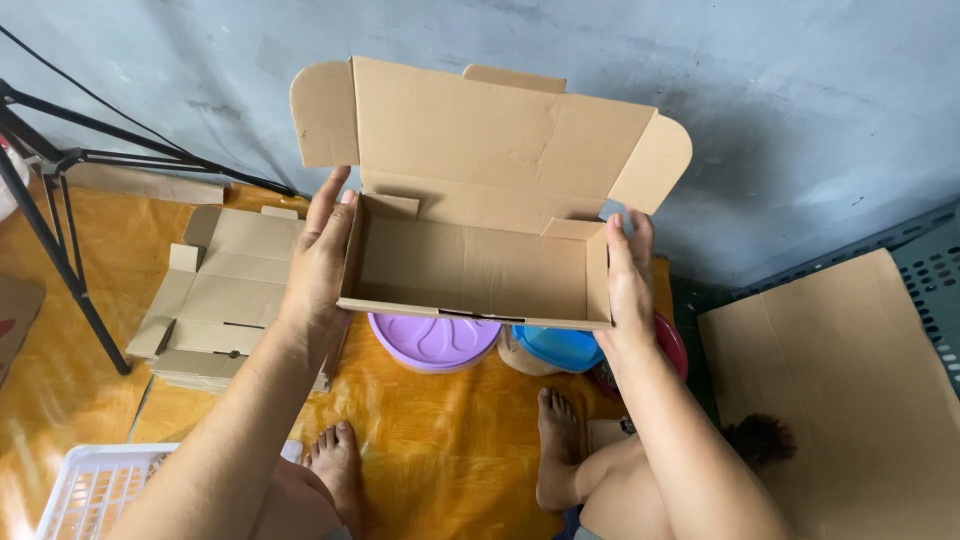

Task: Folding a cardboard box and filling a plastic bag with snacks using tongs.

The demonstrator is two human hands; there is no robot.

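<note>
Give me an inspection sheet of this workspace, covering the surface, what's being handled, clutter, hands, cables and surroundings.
Surface: orange mat on the floor.
Job's things: open cardboard box, lid up, inside bare; stack of flat boxes to its left.
Clutter: purple lid, blue lid, white basket, large cardboard sheet.
Grips: left hand flat on the box's left end; right hand flat on its right end.
Cables: thin black line by the tripod.
Surroundings: grey wall; the person's bare feet on the mat.

Open cardboard box btwn both hands
</note>
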